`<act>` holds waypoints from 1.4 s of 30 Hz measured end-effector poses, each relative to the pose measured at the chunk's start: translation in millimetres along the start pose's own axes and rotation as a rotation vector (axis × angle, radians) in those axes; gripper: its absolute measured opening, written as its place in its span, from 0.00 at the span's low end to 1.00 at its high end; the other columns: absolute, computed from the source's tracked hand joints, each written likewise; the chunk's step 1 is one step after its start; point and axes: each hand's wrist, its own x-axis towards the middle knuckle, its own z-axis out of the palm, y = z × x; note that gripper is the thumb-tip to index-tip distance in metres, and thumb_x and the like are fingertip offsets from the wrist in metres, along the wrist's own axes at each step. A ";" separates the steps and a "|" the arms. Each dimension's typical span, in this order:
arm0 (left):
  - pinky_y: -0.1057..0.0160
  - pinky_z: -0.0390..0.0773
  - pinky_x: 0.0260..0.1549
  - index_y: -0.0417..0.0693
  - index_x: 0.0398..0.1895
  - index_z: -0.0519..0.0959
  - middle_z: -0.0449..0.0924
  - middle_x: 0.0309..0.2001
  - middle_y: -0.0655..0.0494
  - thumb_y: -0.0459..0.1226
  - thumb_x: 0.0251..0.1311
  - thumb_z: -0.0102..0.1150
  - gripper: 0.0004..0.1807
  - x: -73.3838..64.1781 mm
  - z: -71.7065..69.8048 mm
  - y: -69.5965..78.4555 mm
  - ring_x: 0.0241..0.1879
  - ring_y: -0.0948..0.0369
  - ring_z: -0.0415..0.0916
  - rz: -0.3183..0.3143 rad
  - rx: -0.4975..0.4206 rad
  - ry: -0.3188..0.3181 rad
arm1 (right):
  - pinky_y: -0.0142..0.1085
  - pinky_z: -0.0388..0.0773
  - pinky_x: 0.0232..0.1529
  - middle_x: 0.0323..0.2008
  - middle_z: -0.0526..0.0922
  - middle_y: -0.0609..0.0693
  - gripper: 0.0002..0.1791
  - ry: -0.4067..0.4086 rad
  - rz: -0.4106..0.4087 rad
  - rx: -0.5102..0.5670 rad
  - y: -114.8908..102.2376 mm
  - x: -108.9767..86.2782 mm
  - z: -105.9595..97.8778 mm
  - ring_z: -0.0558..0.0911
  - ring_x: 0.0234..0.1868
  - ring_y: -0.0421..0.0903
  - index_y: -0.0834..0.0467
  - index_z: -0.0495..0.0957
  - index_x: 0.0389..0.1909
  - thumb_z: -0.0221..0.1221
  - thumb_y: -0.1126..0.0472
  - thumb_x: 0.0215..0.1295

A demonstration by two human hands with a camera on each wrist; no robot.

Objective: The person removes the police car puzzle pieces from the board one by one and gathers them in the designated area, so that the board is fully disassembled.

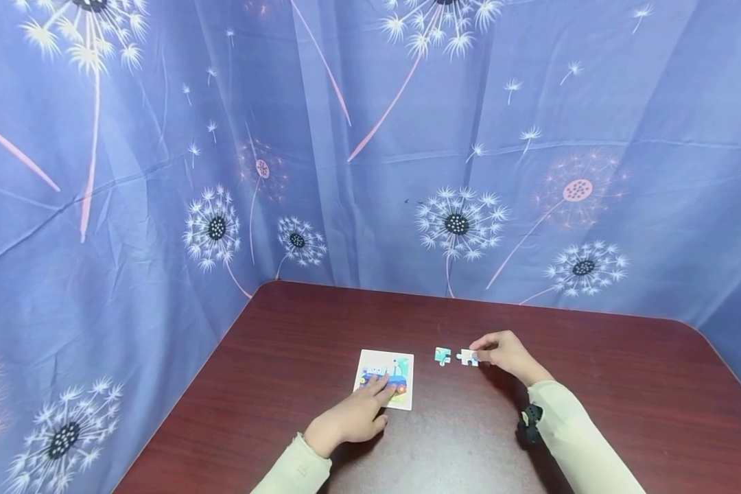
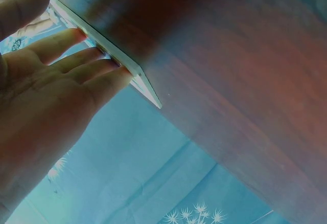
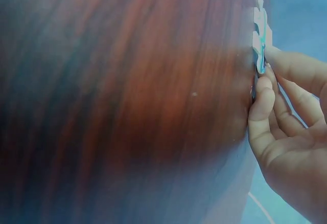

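A square puzzle board (image 1: pixel 370 356) with a white border and a picture of a blue vehicle lies on the table. My left hand (image 1: pixel 349 414) rests on its lower part, fingers stretched out and spread. In the left wrist view those fingertips lie on the face of the board (image 2: pixel 148 92), whose edge is seen side-on. To the right, my right hand (image 1: pixel 508 355) pinches a pale jigsaw piece (image 1: pixel 466 357) at its right side, between thumb and fingers. Just left of that piece lies a teal jigsaw piece (image 1: pixel 441 355), a narrow gap apart. The right wrist view shows the pinching fingers close over the table.
Both pieces and the board lie on a dark red-brown wooden table (image 1: pixel 296 336). Blue curtains (image 1: pixel 370 206) with dandelion prints hang behind and along the left side. A black cuff-like item (image 1: pixel 530 422) sits at the right wrist.
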 end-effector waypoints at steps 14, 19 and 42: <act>0.50 0.59 0.67 0.42 0.71 0.62 0.57 0.72 0.41 0.38 0.65 0.53 0.31 0.7 -0.3 0.7 0.70 0.45 0.54 -0.005 0.004 0.007 | 0.34 0.75 0.24 0.27 0.83 0.53 0.07 0.039 -0.006 -0.029 -1.0 -0.4 1.4 0.76 0.23 0.44 0.67 0.84 0.35 0.63 0.72 0.54; 0.50 0.59 0.67 0.42 0.71 0.63 0.57 0.72 0.41 0.39 0.65 0.53 0.31 0.8 0.4 0.6 0.70 0.45 0.54 -0.005 0.001 0.000 | 0.34 0.75 0.25 0.27 0.83 0.53 0.07 0.035 0.001 -0.010 -1.9 -2.4 1.8 0.77 0.24 0.44 0.68 0.83 0.35 0.63 0.73 0.54; 0.49 0.58 0.67 0.41 0.71 0.62 0.55 0.72 0.41 0.38 0.66 0.52 0.30 -0.6 -0.8 0.9 0.71 0.44 0.53 -0.012 -0.028 -0.009 | 0.32 0.76 0.29 0.40 0.85 0.59 0.10 0.035 -0.128 -0.006 -25.0 5.9 6.4 0.79 0.32 0.43 0.66 0.84 0.42 0.64 0.66 0.60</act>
